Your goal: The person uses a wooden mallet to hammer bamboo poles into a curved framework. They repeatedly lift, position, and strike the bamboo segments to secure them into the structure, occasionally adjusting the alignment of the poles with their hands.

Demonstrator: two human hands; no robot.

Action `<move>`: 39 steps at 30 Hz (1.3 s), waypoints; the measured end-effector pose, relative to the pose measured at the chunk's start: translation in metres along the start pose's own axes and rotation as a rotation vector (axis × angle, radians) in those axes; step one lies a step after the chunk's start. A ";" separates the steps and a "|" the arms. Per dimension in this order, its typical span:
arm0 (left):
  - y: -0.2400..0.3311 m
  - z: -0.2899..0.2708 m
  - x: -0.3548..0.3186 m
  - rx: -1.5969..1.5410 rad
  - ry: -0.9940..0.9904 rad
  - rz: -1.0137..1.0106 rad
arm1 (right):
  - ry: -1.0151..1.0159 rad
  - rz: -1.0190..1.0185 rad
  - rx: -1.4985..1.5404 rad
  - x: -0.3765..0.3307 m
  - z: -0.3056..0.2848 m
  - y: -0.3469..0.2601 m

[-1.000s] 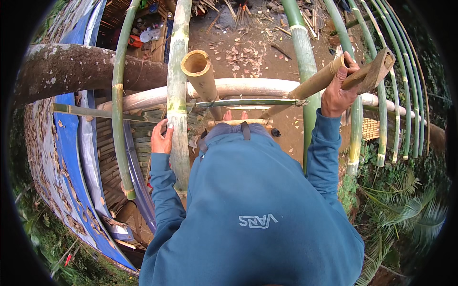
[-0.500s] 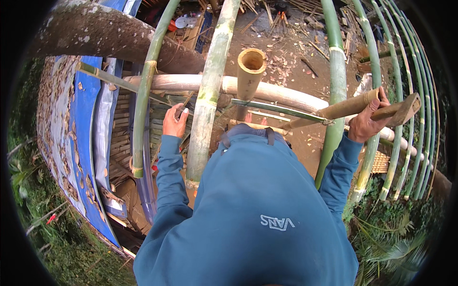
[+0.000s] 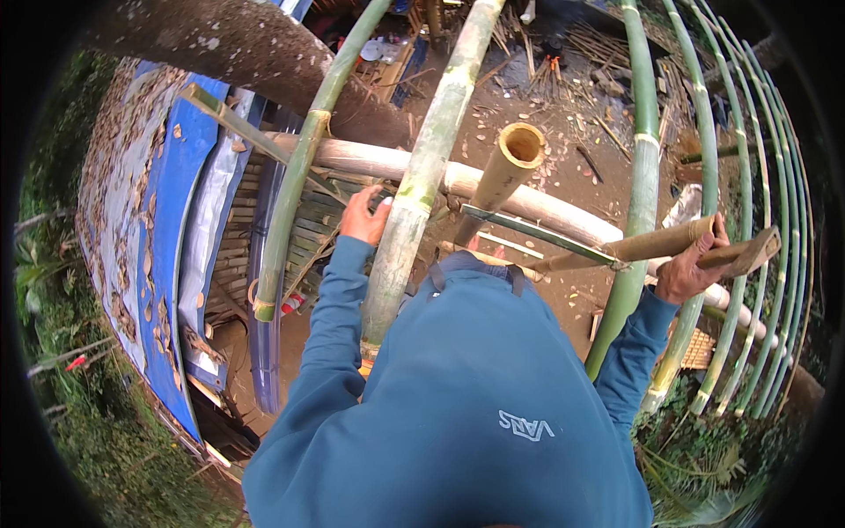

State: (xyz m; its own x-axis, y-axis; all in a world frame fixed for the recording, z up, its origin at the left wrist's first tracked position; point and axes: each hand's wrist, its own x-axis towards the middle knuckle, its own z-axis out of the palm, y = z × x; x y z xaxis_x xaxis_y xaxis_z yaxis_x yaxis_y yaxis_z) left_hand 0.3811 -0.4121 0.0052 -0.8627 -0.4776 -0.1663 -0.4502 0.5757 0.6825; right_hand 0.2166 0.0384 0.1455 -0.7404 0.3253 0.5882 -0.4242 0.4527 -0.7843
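Observation:
My left hand (image 3: 365, 216) is beside the left edge of a thick green-and-pale bamboo pole (image 3: 429, 167), fingers parted and nothing held. Whether its fingertips touch the pole I cannot tell. At the right, my right hand (image 3: 685, 275) is closed around a brown wooden piece (image 3: 738, 255) with a slanted flat end. That hand lies against the end of a tan bamboo tube (image 3: 664, 242). A hollow bamboo post (image 3: 500, 180) stands with its open end up in front of me. Between the post and a green pole (image 3: 645, 185) runs a split green bamboo strip (image 3: 539, 234).
A thick pale bamboo beam (image 3: 361, 158) crosses behind the poles. Several more green poles (image 3: 745, 167) line the right. Blue tarp (image 3: 180, 229) with dry leaves covers a roof at the left. A tree trunk (image 3: 211, 57) leans across the upper left. Below, a small fire (image 3: 554, 63) burns.
My left hand has come closer to the thick bamboo pole. The view has shifted, so the poles stand farther right. My right hand keeps its hold on the wooden piece.

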 end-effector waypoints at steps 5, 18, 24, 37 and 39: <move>0.012 0.045 0.011 0.065 -0.099 -0.028 | -0.047 -0.022 -0.068 0.000 -0.004 0.004; 0.029 0.072 0.005 0.311 -0.148 -0.112 | -0.025 0.025 -0.013 0.000 0.001 -0.002; 0.028 0.073 0.003 0.313 -0.141 -0.124 | -0.017 -0.005 -0.032 -0.002 0.001 0.000; 0.028 0.075 0.001 0.287 -0.113 -0.118 | -0.038 -0.019 -0.042 0.001 -0.004 0.009; 0.024 0.075 0.002 0.284 -0.107 -0.095 | -0.042 -0.027 -0.037 0.000 -0.001 0.004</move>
State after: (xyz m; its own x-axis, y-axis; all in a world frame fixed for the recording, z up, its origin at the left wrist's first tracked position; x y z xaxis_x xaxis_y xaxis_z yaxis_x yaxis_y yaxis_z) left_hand 0.3512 -0.3499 -0.0320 -0.8265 -0.4741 -0.3036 -0.5629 0.7016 0.4368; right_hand 0.2155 0.0412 0.1427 -0.7507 0.2774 0.5996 -0.4256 0.4911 -0.7601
